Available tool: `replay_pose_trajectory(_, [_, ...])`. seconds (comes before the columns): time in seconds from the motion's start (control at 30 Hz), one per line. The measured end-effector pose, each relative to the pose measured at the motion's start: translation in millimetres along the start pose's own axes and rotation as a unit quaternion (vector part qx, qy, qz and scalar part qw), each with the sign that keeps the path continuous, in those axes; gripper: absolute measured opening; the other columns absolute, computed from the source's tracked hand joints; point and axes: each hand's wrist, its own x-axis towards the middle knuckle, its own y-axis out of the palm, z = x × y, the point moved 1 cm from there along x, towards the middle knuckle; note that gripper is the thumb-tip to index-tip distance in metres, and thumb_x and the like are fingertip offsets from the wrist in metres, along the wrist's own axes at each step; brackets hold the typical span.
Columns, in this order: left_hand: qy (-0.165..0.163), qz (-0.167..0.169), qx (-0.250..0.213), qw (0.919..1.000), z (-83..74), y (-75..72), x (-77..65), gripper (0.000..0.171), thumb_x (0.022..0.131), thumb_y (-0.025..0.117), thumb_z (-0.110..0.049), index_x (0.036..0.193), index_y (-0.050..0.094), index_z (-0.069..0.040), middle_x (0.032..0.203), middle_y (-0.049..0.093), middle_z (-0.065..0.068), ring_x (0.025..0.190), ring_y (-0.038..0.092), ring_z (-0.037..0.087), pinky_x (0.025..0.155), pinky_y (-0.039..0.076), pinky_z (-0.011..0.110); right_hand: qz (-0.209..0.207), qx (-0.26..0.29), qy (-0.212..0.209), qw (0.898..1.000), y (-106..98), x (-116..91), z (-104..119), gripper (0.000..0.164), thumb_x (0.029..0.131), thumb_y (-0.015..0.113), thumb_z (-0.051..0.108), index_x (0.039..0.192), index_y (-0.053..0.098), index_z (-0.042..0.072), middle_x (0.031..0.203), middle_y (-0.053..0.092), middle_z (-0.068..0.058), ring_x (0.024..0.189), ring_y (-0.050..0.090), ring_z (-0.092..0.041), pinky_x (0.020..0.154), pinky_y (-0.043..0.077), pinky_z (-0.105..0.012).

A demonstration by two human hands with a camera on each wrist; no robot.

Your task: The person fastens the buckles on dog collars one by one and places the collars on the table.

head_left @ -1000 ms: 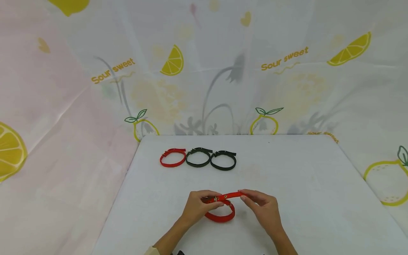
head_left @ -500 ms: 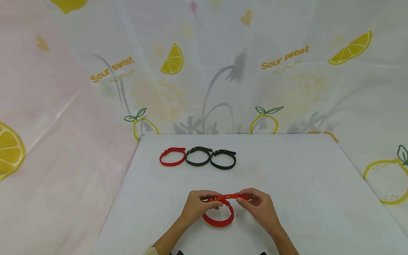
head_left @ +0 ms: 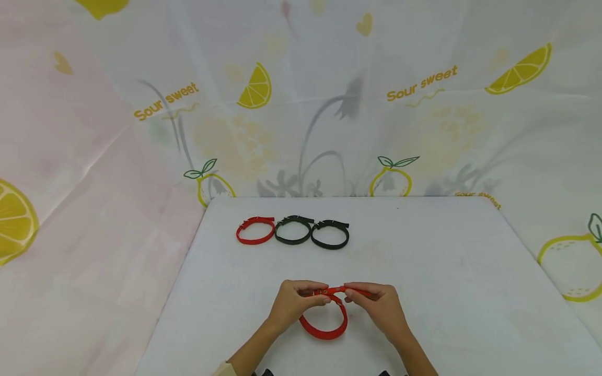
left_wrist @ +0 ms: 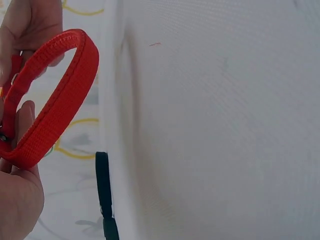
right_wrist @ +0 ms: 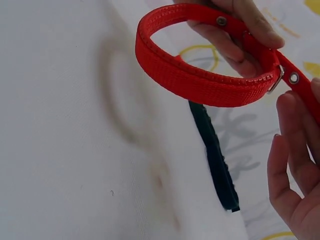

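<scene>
A red pet collar point(head_left: 324, 334) with metal eyelets and a buckle hangs as a loop above the table between both hands. My left hand point(head_left: 292, 307) pinches it at the buckle side, thumb below and fingers above. The collar's free strap end lies between the thumb and fingers of my right hand point(head_left: 382, 309). In the right wrist view the metal ring point(right_wrist: 276, 80) and an eyelet point(right_wrist: 294, 78) show near the right fingers. The left wrist view shows the padded band point(left_wrist: 65, 105) of the loop close up.
Farther back on the white table point(head_left: 423, 250), another red collar point(head_left: 255, 241), a dark green collar point(head_left: 292, 241) and a black collar point(head_left: 330, 246) lie in a row, buckled into loops. A lemon-printed cloth point(head_left: 301, 104) hangs behind the table.
My right hand has slid left along the strap, closer to my left hand. The collar's loop hangs slightly lower. The left hand has barely moved, and the row of collars stays put.
</scene>
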Motion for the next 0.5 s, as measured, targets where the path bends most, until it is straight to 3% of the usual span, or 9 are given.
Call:
replay_pose_trajectory(0.2, [-0.007, -0.01, 0.004, 0.9999, 2.6, -0.5, 1.0, 0.027, 0.072, 0.071, -0.025, 0.097, 0.068, -0.015, 0.083, 0.067, -0.003, 0.074, 0.064, 0.016, 0.072, 0.05, 0.028, -0.005, 0.024, -0.006, 1.0, -2.9, 0.8, 0.9, 0.027, 0.073, 0.067, 0.037, 0.095, 0.069, 0.021, 0.086, 0.066, -0.01, 0.076, 0.063, -0.018, 0.071, 0.05, -0.029])
replay_pose_trajectory(0.33, [-0.021, -0.026, 0.003, 0.9994, 5.2, -2.5, 0.7, 0.026, 0.071, 0.071, -0.027, 0.095, 0.068, -0.018, 0.083, 0.067, -0.002, 0.074, 0.064, 0.016, 0.071, 0.05, 0.029, -0.024, 0.039, -0.006, 0.999, -6.2, 0.8, 1.9, 0.027, 0.073, 0.067, 0.036, 0.095, 0.069, 0.019, 0.083, 0.066, -0.01, 0.075, 0.063, -0.019, 0.071, 0.05, -0.029])
replay_pose_trajectory(0.5, [-0.022, -0.035, -0.029, 0.9987, 7.4, -4.3, -0.7, 0.024, 0.072, 0.071, -0.024, 0.095, 0.068, -0.02, 0.084, 0.067, 0.002, 0.075, 0.064, 0.019, 0.071, 0.05, 0.03, -0.024, 0.062, 0.003, 0.998, -7.4, -1.0, 1.8, 0.029, 0.074, 0.068, 0.033, 0.097, 0.068, 0.016, 0.087, 0.066, -0.013, 0.076, 0.062, -0.022, 0.072, 0.05, -0.03])
